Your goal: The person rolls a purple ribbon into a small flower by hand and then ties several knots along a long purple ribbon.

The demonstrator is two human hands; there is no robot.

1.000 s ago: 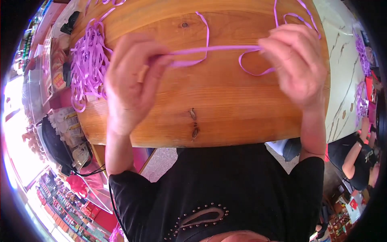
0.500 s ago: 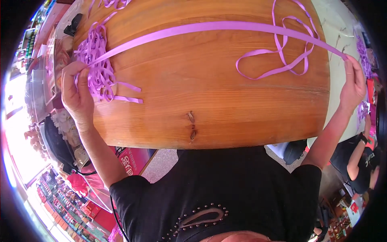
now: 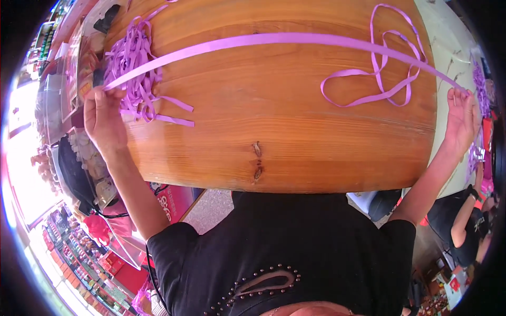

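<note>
A purple ribbon (image 3: 279,38) is stretched wide above the wooden table, bowing slightly in the wide view. My left hand (image 3: 105,118) pinches its left end, beside a tangled heap of purple ribbons (image 3: 132,58). At the right, beyond the wooden top's edge, my right hand (image 3: 461,117) grips the other end with the fingers closed. Under the right part of the taut strip lies a loose, looped purple ribbon (image 3: 363,99). The heap's cut ends trail toward the table's middle.
The wooden table (image 3: 221,142) ends close to my body. A white surface (image 3: 448,47) adjoins it on the right, with more purple ribbons (image 3: 479,84) at its far side. A co-worker in black (image 3: 466,231) is at the right. Clear boxes (image 3: 52,105) stand at the left.
Both hands have shifted slightly, the right one outward and down, keeping the ribbon stretched. The view has moved a little, so the heap and the looped ribbon appear further right.
</note>
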